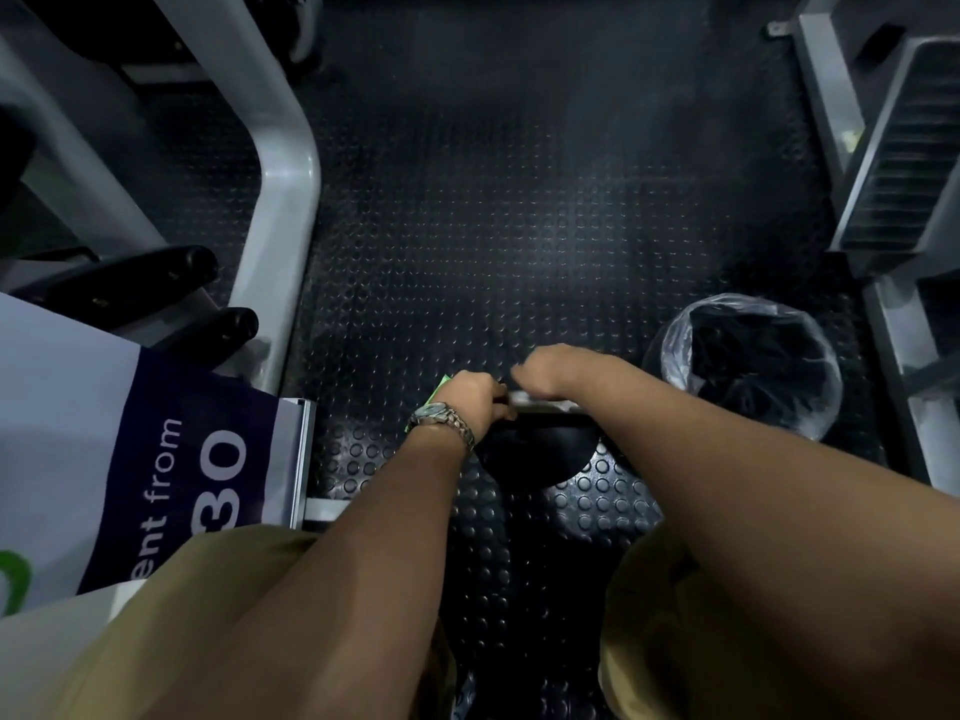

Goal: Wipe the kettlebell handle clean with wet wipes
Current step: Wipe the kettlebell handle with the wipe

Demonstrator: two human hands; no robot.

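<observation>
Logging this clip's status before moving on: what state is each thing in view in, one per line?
Kettlebell: upright on the floor, handle on top.
Handle: pale strip shows under the right grip; wipe or metal, cannot tell.
Left grip: curled at the handle's left end; hold unclear.
Right grip: bent down over the handle, fingers hidden.
Green pack: edge peeks out beyond the left grip.
Bin: open, lined with a clear bag.

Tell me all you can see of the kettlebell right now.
The kettlebell is a black, dull-surfaced ball standing upright on the studded floor mat. Its handle, on top, is mostly hidden: the left hand is at its left end, the right hand over its middle, with a pale strip, probably a wipe, along it. Exact grips are unclear.
</observation>
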